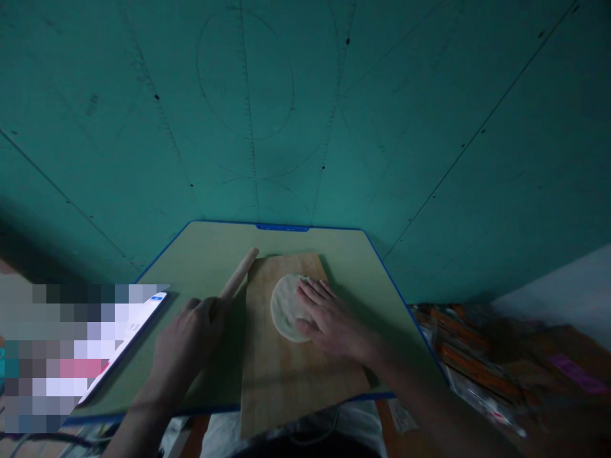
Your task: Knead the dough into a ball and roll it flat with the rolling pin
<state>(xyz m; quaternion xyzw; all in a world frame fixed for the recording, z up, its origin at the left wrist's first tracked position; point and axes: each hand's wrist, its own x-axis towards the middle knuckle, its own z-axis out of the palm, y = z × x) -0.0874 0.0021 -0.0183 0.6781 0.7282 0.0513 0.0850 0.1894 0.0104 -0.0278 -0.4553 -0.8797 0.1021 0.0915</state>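
At the far left, pixelation hides most of what is there, along with part of a lit screen (140, 326) lying on the desk (210, 254); its display is too blurred to read. Next comes the left hand (188, 340), its grip clamped around a rolling pin (242, 273); the pin's near end is hidden by the fist, and the far end slants up to the top left corner of a wooden board (267, 381), whether touching it I cannot tell. The board juts past the desk's near edge. On its upper half lies a flat round of dough (285, 312), its right side covered by the right hand (334, 327). That grip is apart, fingers laid on the dough and thumb spread away from them; the forearm runs out of view below. Further right, beyond the desk, orange packages (477, 356) sit in dimness, their contents hard to make out.
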